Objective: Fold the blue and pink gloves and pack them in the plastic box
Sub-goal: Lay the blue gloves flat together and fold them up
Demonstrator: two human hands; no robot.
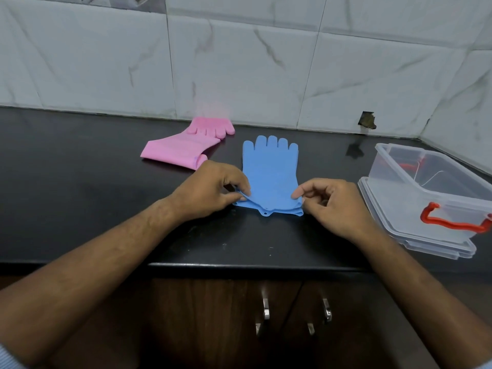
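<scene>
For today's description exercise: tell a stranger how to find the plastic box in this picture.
Start at the black counter under the tiled wall and look to its right end. The plastic box stands there, right of the blue gloves. It alone is see-through, with a red handle.

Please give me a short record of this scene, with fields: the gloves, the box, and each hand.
blue gloves: stacked flat on the black counter, fingers toward the wall
pink gloves: lying behind the left hand
plastic box: open, empty, standing on its lid, right of the blue gloves
left hand: pinches the blue cuff's left corner
right hand: pinches the cuff's right corner
</scene>
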